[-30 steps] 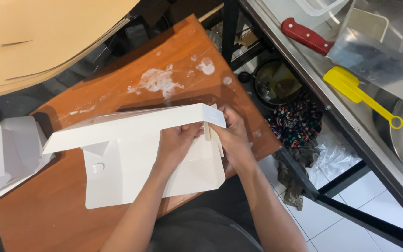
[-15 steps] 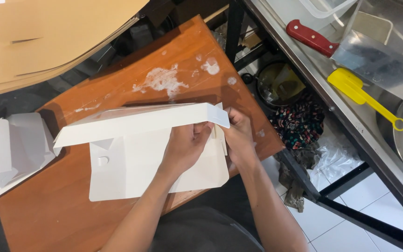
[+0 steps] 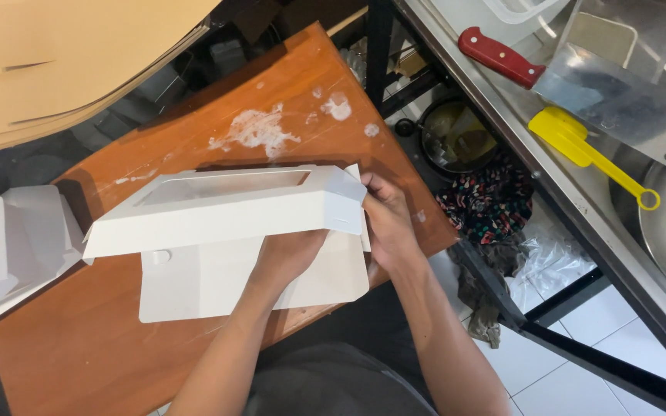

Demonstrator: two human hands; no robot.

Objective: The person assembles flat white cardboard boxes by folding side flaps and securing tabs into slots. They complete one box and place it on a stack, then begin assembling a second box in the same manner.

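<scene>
My left hand [image 3: 290, 254] grips the white box [image 3: 225, 212] from beneath; my right hand [image 3: 387, 219] pinches its right end flap. The box sits over the table [image 3: 79, 354], toward its right edge.

Matt white cardboard box [image 3: 217, 208] on smooth, paint-smeared wooden table [image 3: 86, 347].

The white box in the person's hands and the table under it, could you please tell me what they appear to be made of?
The white box looks like thin matte paperboard: flat creased panels and a cut window. The table seems varnished reddish-brown wood, grain visible, with white smears on it.
</scene>
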